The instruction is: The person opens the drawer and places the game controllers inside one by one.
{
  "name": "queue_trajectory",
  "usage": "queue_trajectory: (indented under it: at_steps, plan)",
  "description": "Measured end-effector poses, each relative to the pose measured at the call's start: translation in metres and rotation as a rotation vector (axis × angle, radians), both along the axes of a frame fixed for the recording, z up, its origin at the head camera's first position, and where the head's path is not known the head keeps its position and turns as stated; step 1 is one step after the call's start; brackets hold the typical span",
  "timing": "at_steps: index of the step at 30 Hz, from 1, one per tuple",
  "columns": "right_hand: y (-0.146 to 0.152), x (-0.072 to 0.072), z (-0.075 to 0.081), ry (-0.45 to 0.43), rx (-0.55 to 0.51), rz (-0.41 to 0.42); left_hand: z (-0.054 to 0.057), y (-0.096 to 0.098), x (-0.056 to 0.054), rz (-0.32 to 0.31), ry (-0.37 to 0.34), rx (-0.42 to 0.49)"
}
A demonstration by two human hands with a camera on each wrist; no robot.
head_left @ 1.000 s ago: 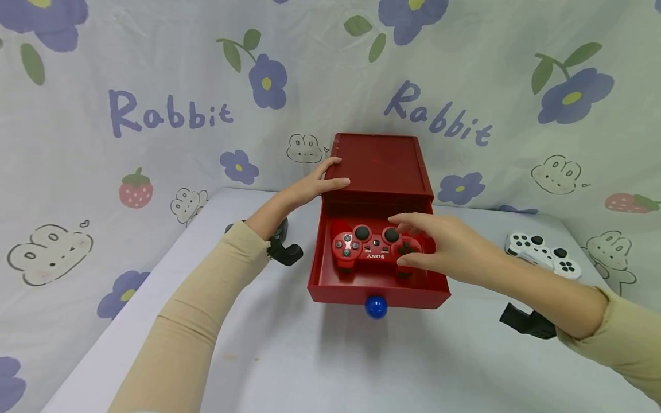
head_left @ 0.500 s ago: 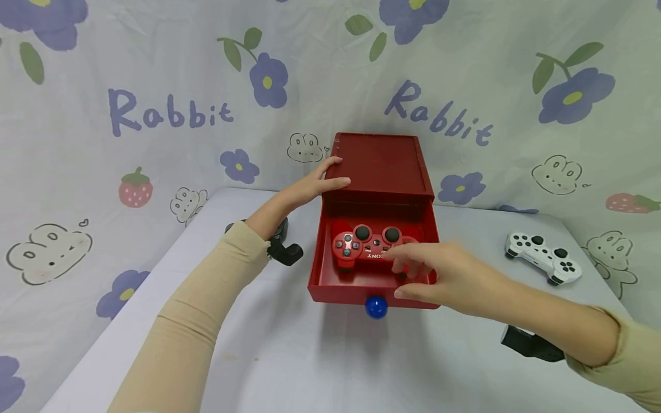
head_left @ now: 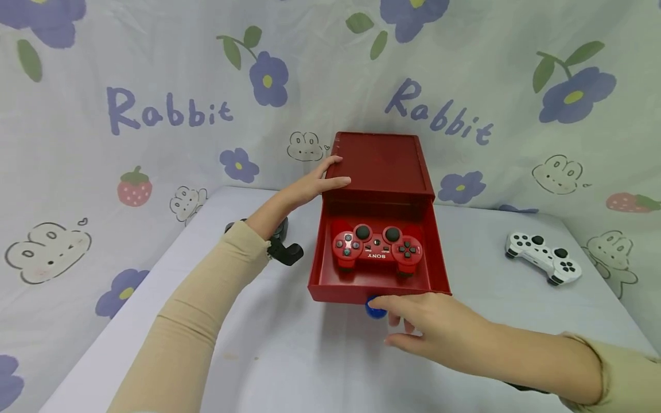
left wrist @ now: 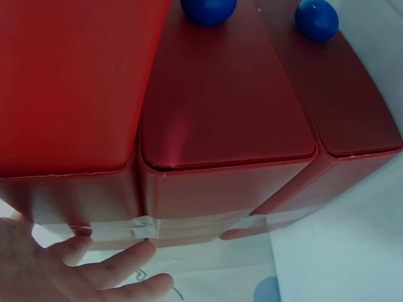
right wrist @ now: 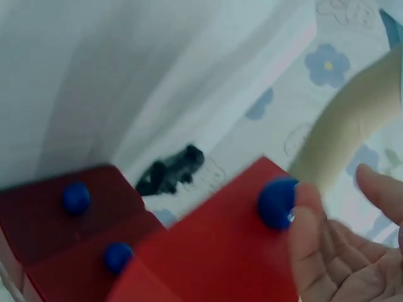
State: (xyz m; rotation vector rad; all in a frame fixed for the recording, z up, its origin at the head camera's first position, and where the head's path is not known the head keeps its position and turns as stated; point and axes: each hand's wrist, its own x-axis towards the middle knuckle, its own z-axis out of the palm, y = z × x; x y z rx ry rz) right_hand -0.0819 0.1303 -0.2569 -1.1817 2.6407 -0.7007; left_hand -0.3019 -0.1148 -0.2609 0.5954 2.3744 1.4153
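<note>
In the head view my left hand (head_left: 314, 184) rests against the left side and top edge of a red drawer cabinet (head_left: 381, 163), fingers extended. Its top drawer (head_left: 338, 294) is pulled out, and a red Sony game controller (head_left: 376, 250) lies inside. My right hand (head_left: 444, 330) is at the drawer's front, its index fingertip overlapping the blue knob (head_left: 377, 314). In the right wrist view the fingers reach to this knob (right wrist: 276, 204), while the thumb stands apart from it. The left wrist view shows my left hand (left wrist: 69, 270) beside the cabinet, fingers spread.
On the right of the table lies a white game controller (head_left: 543, 258). A black controller (right wrist: 171, 170) sits to the left of the cabinet, partly behind my left wrist in the head view. Two lower drawers (left wrist: 227, 94) with blue knobs are closed. A printed curtain (head_left: 181, 69) hangs behind.
My right hand has moved from above the red controller, down and towards me, to the drawer's blue knob. The controller stays in the drawer. My left hand has not moved.
</note>
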Motion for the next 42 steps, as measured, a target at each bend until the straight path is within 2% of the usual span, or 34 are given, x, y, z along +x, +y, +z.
queue_trajectory:
  at_steps: [3, 7, 11, 13, 17, 22, 36, 42]
  plan:
    - [-0.005, 0.001, -0.01, 0.063, 0.064, -0.028, 0.0, 0.0, 0.0, -0.003, -0.002, -0.003]
    - [-0.01, -0.002, -0.022, 0.281, 0.093, -0.004, -0.001, 0.0, 0.0, 0.0, 0.001, 0.003]
    - [-0.014, -0.007, -0.032, 0.501, 0.029, 0.024, -0.001, -0.001, 0.0, 0.001, 0.002, 0.008]
    - [-0.016, -0.01, -0.036, 0.551, -0.01, 0.021, -0.001, -0.001, 0.0, -0.001, 0.0, 0.013]
    - [-0.018, -0.013, -0.036, 0.567, -0.057, 0.0, -0.001, -0.001, -0.001, -0.001, 0.0, 0.02]
    - [-0.016, -0.02, -0.033, 0.542, -0.09, -0.04, -0.001, 0.0, -0.001, -0.006, -0.002, 0.019]
    - [-0.017, -0.061, -0.022, 0.443, -0.121, -0.108, -0.003, 0.001, -0.001, 0.0, -0.004, 0.044]
    - [-0.018, -0.069, -0.019, 0.427, -0.121, -0.112, -0.002, 0.001, -0.001, -0.007, -0.01, 0.041]
